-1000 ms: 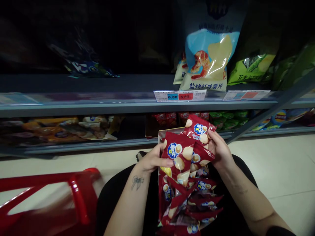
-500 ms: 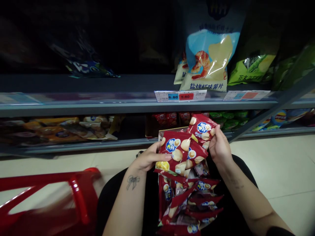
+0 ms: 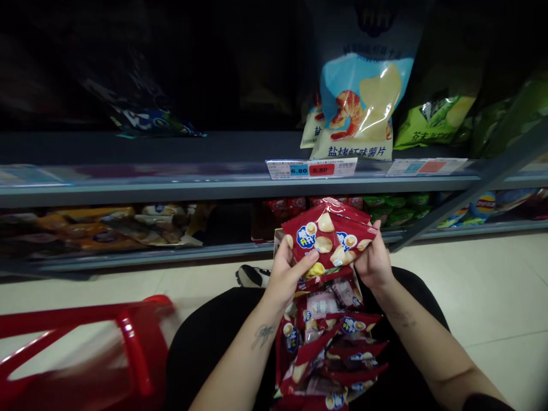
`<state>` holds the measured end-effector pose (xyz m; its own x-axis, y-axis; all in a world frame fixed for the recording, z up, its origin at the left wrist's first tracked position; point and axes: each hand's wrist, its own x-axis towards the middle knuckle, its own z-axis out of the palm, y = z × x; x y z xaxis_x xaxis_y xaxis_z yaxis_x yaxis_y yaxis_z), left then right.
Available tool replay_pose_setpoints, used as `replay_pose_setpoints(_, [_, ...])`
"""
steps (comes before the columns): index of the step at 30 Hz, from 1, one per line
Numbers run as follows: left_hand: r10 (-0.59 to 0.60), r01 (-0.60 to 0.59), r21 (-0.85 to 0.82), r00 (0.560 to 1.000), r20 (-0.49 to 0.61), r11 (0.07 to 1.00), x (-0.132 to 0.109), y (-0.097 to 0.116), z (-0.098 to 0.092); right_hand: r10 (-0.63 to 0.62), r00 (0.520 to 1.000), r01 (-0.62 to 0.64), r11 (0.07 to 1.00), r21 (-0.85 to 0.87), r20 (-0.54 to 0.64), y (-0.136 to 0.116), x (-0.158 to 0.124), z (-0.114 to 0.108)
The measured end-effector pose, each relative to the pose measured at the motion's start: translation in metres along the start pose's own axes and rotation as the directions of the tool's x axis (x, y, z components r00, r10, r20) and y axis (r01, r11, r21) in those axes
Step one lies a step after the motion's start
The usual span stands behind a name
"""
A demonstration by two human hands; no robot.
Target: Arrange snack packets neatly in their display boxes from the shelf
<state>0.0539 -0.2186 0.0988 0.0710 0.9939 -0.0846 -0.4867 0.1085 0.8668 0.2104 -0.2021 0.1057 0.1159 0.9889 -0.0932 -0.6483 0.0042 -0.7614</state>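
Both my hands hold a small stack of red snack packets (image 3: pixel 329 237) in front of the lower shelf. My left hand (image 3: pixel 290 274) grips the stack's left side, thumb across the front. My right hand (image 3: pixel 373 260) closes on its right edge. Below them, a pile of several more red snack packets (image 3: pixel 331 348) lies in a box on my lap, which is clothed in black. My left forearm bears a small tattoo.
A grey shelf (image 3: pixel 180 185) with a price tag (image 3: pixel 311 168) carries a large blue prawn crisp bag (image 3: pixel 362 108) and green bags (image 3: pixel 436 123). The lower shelf holds orange, red and green packets. A red basket (image 3: pixel 85 348) stands at bottom left on pale floor tiles.
My hands have drawn the separate red packets together into one stack and lifted it slightly toward the shelf. My left hand moved right and up.
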Motion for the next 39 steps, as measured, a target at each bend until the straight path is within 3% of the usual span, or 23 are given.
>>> replay_pose_setpoints(3, [0.045,-0.045,-0.014,0.999,-0.029,0.999,-0.001,-0.003,0.003,-0.038,0.998,0.040,0.999,-0.036,0.055,-0.001,-0.003,-0.001])
replay_pose_setpoints(6, [0.021,-0.021,0.027,1.000,-0.001,0.999,-0.002,-0.004,0.004,-0.029,1.000,0.027,0.988,-0.155,-0.006,0.000,-0.005,-0.001])
replay_pose_setpoints(9, [0.007,-0.006,0.134,1.000,-0.004,0.991,-0.003,0.000,0.006,0.003,1.000,-0.004,0.977,-0.211,-0.004,-0.001,-0.005,0.001])
replay_pose_setpoints(13, [0.085,-0.087,0.323,0.996,0.018,0.943,-0.007,0.011,0.003,-0.033,0.999,0.030,0.974,-0.223,-0.008,-0.003,-0.003,0.004])
replay_pose_setpoints(18, [0.283,-0.244,0.611,0.958,0.034,0.753,-0.015,0.022,-0.004,0.016,0.998,-0.031,0.965,-0.261,-0.060,0.002,0.000,-0.005])
replay_pose_setpoints(23, [0.290,-0.364,0.740,0.928,0.234,0.566,-0.016,0.021,0.000,0.039,0.989,-0.063,0.984,-0.164,-0.142,0.010,-0.007,-0.004])
replay_pose_setpoints(26, [0.310,-0.367,0.790,0.921,0.235,0.490,-0.017,0.018,0.007,0.111,0.988,-0.123,0.987,-0.107,-0.110,0.010,-0.013,0.001])
replay_pose_setpoints(31, [0.320,-0.357,0.810,0.921,0.223,0.466,-0.019,0.015,0.012,0.090,0.996,-0.090,0.992,-0.089,-0.004,0.004,-0.019,0.003])
replay_pose_setpoints(35, [0.358,-0.384,0.823,0.903,0.239,0.419,-0.015,0.014,0.007,0.075,0.997,-0.081,0.975,-0.208,-0.035,0.003,-0.018,0.002])
replay_pose_setpoints(37, [0.362,-0.393,0.794,0.902,0.235,0.465,-0.012,0.015,0.001,0.084,0.995,-0.093,0.975,-0.200,-0.053,0.000,-0.017,0.003])
replay_pose_setpoints(39, [0.293,-0.373,0.687,0.926,0.237,0.623,-0.009,0.016,-0.005,0.095,0.994,-0.103,0.976,-0.193,-0.047,-0.003,-0.019,0.005])
